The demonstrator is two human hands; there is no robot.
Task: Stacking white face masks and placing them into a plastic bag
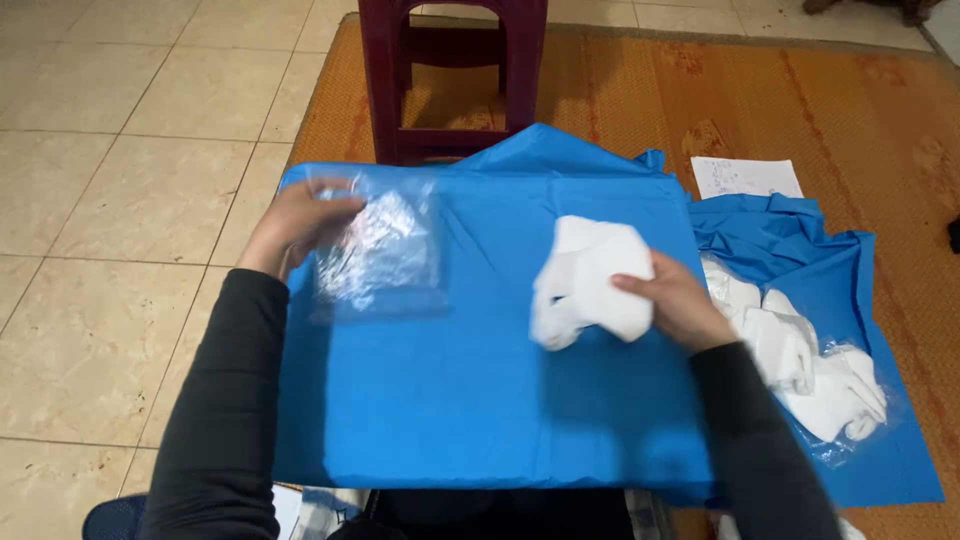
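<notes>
Head view: your left hand pinches a clear plastic bag flat on the blue sheet — your right hand, fingers curled, grips a folded white cloth.

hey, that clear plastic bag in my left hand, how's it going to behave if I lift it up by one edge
The clear plastic bag is thin and crinkled, so it will probably flop and sag from your left hand rather than hold its shape. It looks empty, so likely very light, and easily stirred by air. Its glossy film may slide easily on the blue sheet.
</notes>
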